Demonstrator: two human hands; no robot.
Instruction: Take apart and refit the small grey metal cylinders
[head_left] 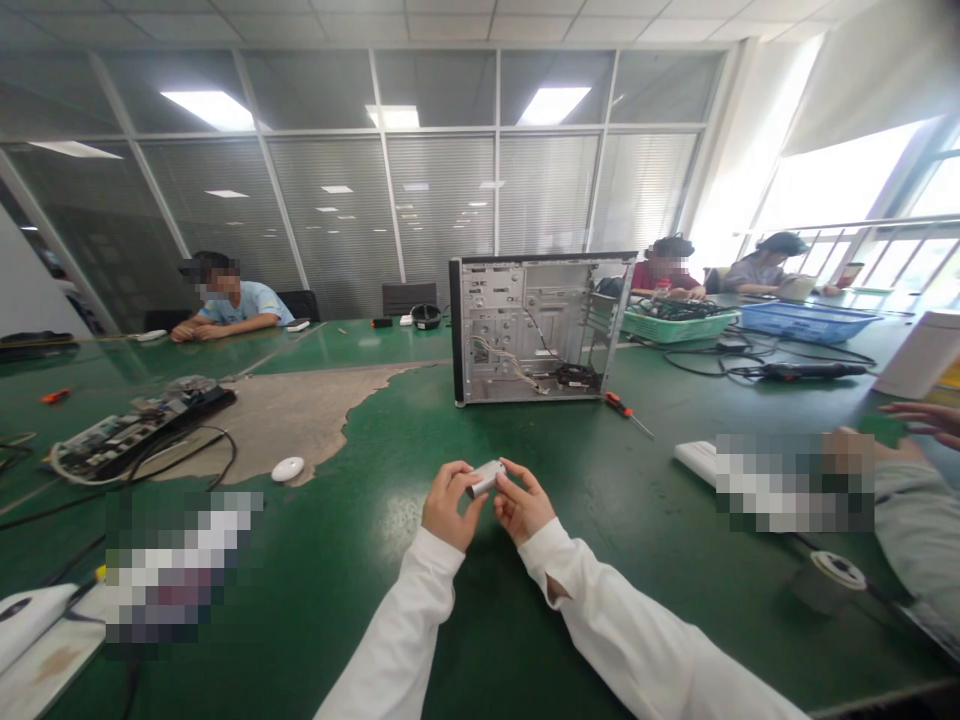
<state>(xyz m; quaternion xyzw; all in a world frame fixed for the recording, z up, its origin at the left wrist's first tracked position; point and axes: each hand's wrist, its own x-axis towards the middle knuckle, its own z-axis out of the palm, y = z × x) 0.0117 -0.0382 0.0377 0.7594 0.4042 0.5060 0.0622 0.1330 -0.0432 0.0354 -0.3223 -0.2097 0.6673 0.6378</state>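
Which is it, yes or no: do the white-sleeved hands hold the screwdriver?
No, the screwdriver lies on the table by the computer case, while the left hand and right hand hold a silvery cylinder.

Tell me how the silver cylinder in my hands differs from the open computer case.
The silver cylinder is small and rounded; the computer case is far larger and boxy. Your left hand and right hand hold the silver cylinder, while the computer case stands on the green table. Both have silvery surfaces.
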